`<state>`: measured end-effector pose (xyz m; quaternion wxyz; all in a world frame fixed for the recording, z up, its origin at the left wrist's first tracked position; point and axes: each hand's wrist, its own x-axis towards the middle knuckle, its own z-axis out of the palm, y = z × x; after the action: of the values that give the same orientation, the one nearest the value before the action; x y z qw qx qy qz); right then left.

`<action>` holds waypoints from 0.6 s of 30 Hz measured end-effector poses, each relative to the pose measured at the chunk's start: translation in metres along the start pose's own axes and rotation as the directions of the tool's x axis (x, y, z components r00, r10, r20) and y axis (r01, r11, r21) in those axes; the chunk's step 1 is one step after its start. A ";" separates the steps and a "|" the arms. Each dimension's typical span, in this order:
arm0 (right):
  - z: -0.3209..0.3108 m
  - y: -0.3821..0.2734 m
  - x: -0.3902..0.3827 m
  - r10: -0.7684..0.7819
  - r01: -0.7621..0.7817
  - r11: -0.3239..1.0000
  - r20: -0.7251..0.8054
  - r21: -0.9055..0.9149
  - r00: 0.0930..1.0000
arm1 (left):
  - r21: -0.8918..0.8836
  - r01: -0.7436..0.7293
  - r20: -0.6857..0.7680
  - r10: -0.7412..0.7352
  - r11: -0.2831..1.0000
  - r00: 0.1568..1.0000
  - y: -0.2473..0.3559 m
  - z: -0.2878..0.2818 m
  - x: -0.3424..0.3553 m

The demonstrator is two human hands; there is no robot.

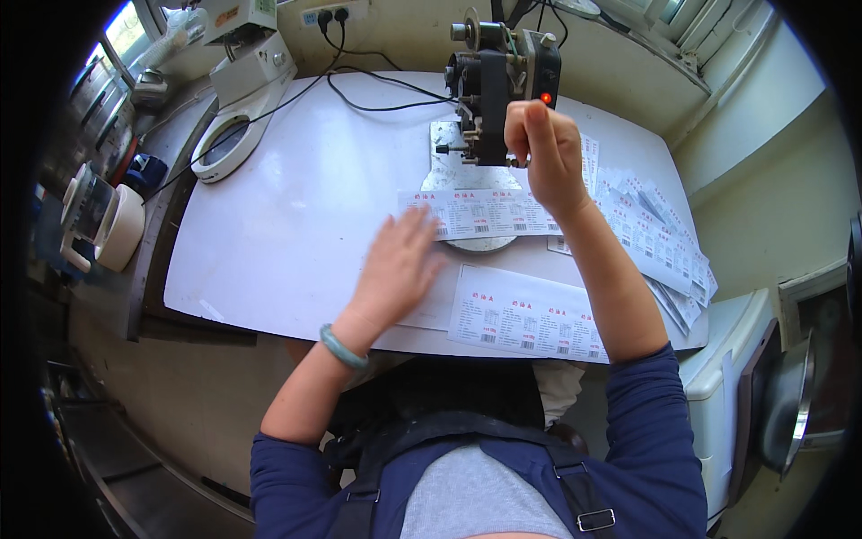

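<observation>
My right hand (548, 157) is closed in a fist at the front of a black desktop coding machine (492, 103), round its handle, which the fist hides. A red lamp glows on the machine beside the hand. Under its head lies a strip of printed white labels (480, 213), across the round metal base plate (483, 244). My left hand (401, 267), slightly blurred, is open with fingers stretched toward the strip's left end; whether it touches the strip I cannot tell. Nearer me a stack of label sheets (530, 310) lies at the table's front edge, partly behind my right forearm.
Loose label sheets (660, 238) are heaped on the right of the white table (269, 216). At the back left stands a white device with a ring-shaped base (229, 144). Black cables (377, 106) run over the table to a wall socket (332, 16). A steel bowl (790, 404) is at far right.
</observation>
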<state>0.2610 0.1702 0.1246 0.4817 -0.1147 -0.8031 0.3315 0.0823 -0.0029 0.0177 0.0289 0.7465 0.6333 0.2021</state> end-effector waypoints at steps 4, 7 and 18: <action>0.003 -0.012 0.010 -0.044 0.044 0.999 -0.021 0.025 0.999 | -0.011 -0.136 0.001 0.136 0.991 0.991 0.029 0.021 0.008; 0.001 -0.010 0.009 -0.020 0.020 0.999 0.005 0.028 1.000 | -0.056 -0.187 -0.008 0.186 0.981 0.982 0.046 0.034 0.027; 0.025 -0.001 -0.074 -0.435 0.494 0.828 0.254 -0.264 0.864 | -0.257 -0.047 -0.104 0.020 0.965 0.994 0.038 -0.028 -0.055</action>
<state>0.2778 0.1221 0.0656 0.4470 0.0390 -0.8903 0.0782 0.1019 -0.0692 0.0396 0.0908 0.7359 0.5894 0.3207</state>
